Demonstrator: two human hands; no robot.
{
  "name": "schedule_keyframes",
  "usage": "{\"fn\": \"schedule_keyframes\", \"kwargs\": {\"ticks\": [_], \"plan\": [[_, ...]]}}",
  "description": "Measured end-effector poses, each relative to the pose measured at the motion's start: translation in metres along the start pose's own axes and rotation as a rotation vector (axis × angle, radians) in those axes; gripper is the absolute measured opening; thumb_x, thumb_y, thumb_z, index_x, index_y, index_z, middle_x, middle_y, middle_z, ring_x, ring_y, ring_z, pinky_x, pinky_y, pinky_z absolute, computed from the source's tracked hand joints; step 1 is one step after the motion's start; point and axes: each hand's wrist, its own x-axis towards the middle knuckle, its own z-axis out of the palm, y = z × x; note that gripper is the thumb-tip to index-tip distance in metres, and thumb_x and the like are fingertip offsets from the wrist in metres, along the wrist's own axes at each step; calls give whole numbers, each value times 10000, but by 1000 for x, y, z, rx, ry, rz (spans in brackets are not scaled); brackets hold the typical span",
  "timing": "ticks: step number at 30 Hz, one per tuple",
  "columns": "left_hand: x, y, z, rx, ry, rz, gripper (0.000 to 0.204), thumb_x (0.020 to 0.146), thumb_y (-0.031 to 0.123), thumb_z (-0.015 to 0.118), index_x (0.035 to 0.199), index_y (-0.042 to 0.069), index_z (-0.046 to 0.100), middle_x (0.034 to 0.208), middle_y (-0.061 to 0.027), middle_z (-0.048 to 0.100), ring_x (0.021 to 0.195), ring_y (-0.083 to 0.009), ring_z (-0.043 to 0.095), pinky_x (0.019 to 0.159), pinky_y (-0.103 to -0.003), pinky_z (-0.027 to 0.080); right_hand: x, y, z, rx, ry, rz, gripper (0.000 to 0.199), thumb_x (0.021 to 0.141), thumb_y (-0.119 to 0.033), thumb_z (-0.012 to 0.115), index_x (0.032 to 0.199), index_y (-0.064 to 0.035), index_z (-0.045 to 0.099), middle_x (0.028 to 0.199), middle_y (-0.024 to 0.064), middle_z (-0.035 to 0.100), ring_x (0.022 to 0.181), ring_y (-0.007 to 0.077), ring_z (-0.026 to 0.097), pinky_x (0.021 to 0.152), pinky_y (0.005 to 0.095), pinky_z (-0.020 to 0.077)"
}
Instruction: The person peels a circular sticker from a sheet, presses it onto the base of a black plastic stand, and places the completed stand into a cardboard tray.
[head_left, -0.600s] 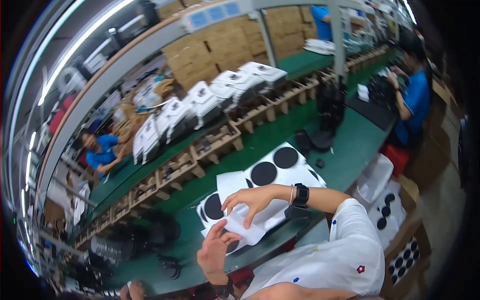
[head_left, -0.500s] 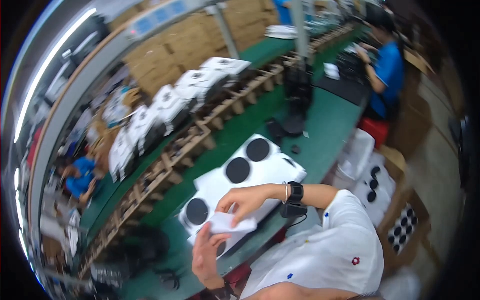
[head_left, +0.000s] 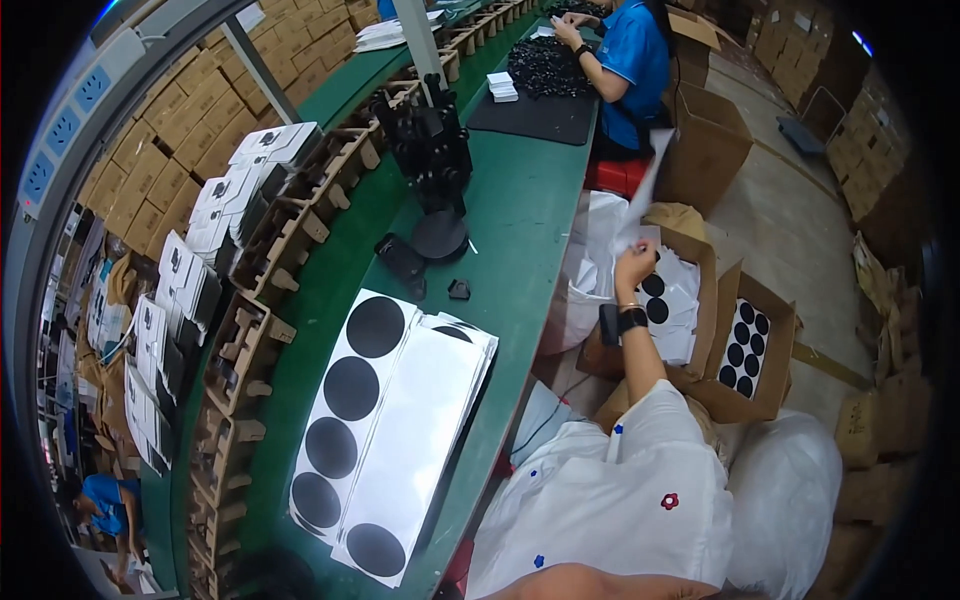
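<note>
My right hand (head_left: 635,266) reaches out to the right, past the bench edge, with its fingers closed on a thin white sheet of paper (head_left: 650,185) that stands up from them, slightly blurred. Just beside the hand is an open carton (head_left: 702,308) of white sheets with black discs. On the green bench (head_left: 528,240) lies a stack of white sheets (head_left: 412,405); large round black pads (head_left: 350,388) run down its left side, with one more at the near end. My left hand is out of view.
Another carton (head_left: 757,392) with black-disc sheets sits on the right. Black parts (head_left: 440,235) lie beyond the stack. Cardboard holders (head_left: 232,350) line the belt, with white boxes (head_left: 175,285) behind. A co-worker in blue (head_left: 635,65) sits at the far end.
My right hand has swung from above the stack out to the right, carrying the white sheet. My left hand has gone from view. The view has turned rightward.
</note>
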Motion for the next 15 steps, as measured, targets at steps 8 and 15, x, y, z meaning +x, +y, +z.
{"fn": "schedule_keyframes", "kwargs": {"ticks": [8,15], "plan": [[-25,-66,3,290,-12,-160,727,775,390,687,1310,-17,409,1311,-224,438,1145,-380,451,993,-478,329,-102,76,66,-430,-1139,-396,115,766,-64,511,833,-27,597,873,203,620,836,386,593,717,440,468],[26,-64,-25,186,-110,-399,701,793,373,623,1320,-28,393,1323,-199,434,1132,-336,476,954,-442,370,-86,145,97,-443,-1174,-395,354,739,-60,558,1089,-23,604,1078,186,633,1010,340,597,819,409,467]]}}
